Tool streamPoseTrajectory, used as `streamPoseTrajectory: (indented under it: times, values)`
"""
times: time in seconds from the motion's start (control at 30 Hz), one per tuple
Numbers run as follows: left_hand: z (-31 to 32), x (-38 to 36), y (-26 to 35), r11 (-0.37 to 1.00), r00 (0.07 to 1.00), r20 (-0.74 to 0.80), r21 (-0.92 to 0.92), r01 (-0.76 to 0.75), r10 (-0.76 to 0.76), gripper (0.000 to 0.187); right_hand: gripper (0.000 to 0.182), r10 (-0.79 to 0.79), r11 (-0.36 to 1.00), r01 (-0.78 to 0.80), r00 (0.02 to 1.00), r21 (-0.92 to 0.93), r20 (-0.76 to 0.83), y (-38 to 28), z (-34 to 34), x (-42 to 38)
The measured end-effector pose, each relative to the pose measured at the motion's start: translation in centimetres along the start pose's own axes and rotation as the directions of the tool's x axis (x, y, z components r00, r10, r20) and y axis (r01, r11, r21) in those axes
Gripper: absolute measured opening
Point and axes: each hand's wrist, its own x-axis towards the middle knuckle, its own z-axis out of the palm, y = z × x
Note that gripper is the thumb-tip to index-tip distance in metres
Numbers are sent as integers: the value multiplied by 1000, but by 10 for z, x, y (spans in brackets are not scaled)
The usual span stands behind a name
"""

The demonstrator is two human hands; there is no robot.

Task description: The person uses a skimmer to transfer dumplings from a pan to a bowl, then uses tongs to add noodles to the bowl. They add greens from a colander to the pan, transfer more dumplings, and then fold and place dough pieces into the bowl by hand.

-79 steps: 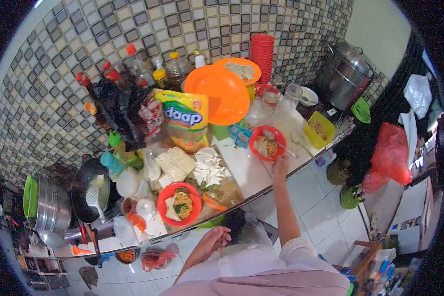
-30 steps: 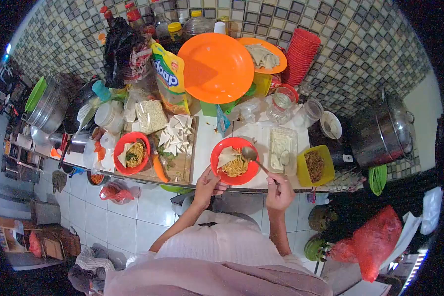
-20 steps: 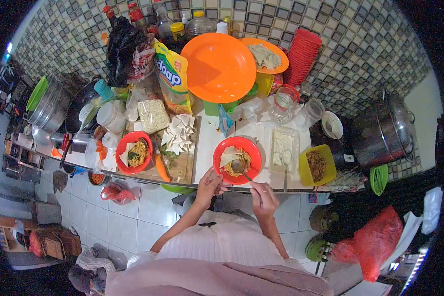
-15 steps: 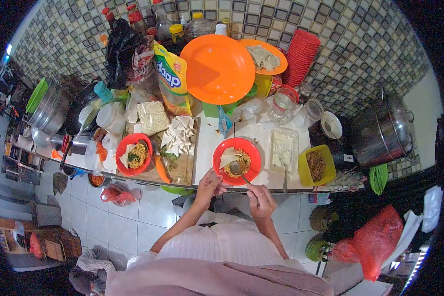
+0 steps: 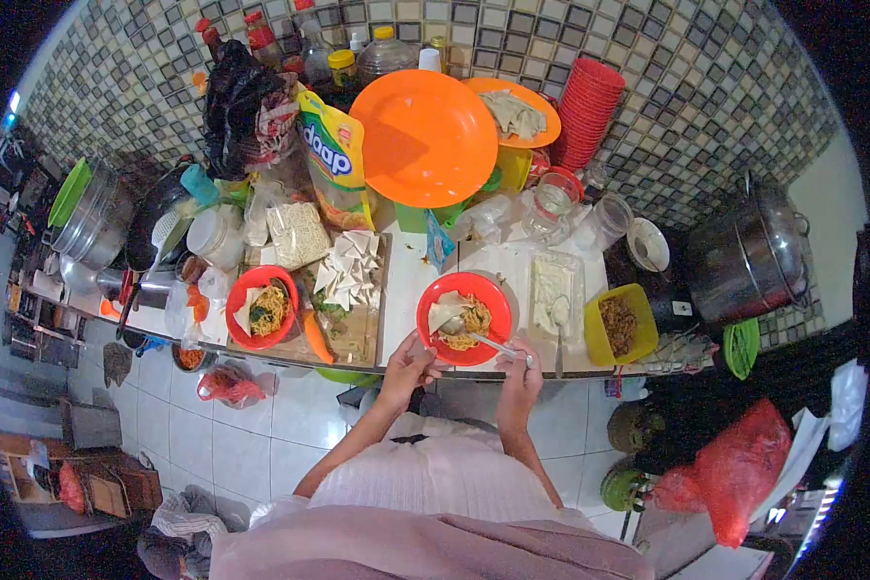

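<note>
In front of me a red bowl (image 5: 501,307) holds noodles (image 5: 474,317) and a pale folded wrapper piece (image 5: 445,311). My left hand (image 5: 408,372) grips the bowl's near left rim, its fingers closed there. A metal spoon (image 5: 493,344) is in my right hand (image 5: 519,379), fingers wrapped round the handle. The spoon's head rests among the noodles at the left of the bowl, partly hidden by them. Further left, a second red bowl (image 5: 237,314) of noodles, greens and a wrapper piece stands on the wooden cutting board (image 5: 358,333), beside an orange-handled knife (image 5: 316,336).
Right of the bowl stand a clear tub of pale paste (image 5: 556,280) with a spoon and a yellow container (image 5: 597,333) of brown minced topping. Cut wrappers (image 5: 350,271) and packed noodles (image 5: 298,234) lie behind the board. A large orange plate (image 5: 423,135) leans at the back.
The spoon has swung from pointing up the bowl to lying across it, its head further left in the noodles. My right hand has moved slightly right and up; my left hand stays put.
</note>
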Motion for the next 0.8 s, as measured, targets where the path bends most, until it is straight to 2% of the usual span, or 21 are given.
streamPoseTrajectory:
  times: [0.1, 0.17, 0.3, 0.37, 0.4, 0.47, 0.6, 0.67, 0.7, 0.77, 0.8]
  values:
    - [0, 0, 0, 1000, 1000, 2, -7, -15, 15, 58, 23, 12, 998, -10, 999, 64, -31, -1, -2, 1]
    - [-2, 1, 0, 1000, 1000, 12, -9, -17, 17, 59, 24, 77, 991, -67, 994, 117, -80, 2, -5, 1]
    - [-1, -4, 1, 1000, 1000, -12, 8, -9, 9, 60, 26, 71, 993, -60, 991, 99, -112, -8, -4, 2]
    - [-1, -6, 2, 1000, 1000, -27, 15, 4, -3, 60, 26, -82, 991, 73, 993, -108, -82, -9, -4, 7]
    - [-2, -7, 2, 1000, 1000, -16, 28, 7, -7, 61, 26, -82, 991, 73, 993, -109, -83, -12, -4, 10]
    - [-1, -9, 3, 999, 1000, -5, 44, 12, -12, 61, 22, -175, 976, 189, 976, -112, 127, -21, 0, 18]
    - [1, -10, 6, 997, 1000, -4, 65, 28, -28, 61, 19, -231, 940, 276, 948, -201, 221, -32, 13, 33]
    - [0, -7, 4, 998, 999, -17, 50, 35, -34, 61, 17, -330, 858, 425, 887, -289, 323, -41, 14, 35]
    - [-2, -4, 1, 998, 999, -15, 48, 32, -32, 61, 17, -332, 858, 427, 885, -286, 325, -43, 14, 36]
    - [-3, -2, -1, 999, 1000, -18, 41, 26, -25, 61, 17, -477, 744, 588, 800, -317, 364, -46, 14, 37]
    - [-3, -1, -1, 999, 1000, -12, 47, 28, -27, 61, 17, -478, 744, 590, 798, -314, 367, -50, 13, 36]
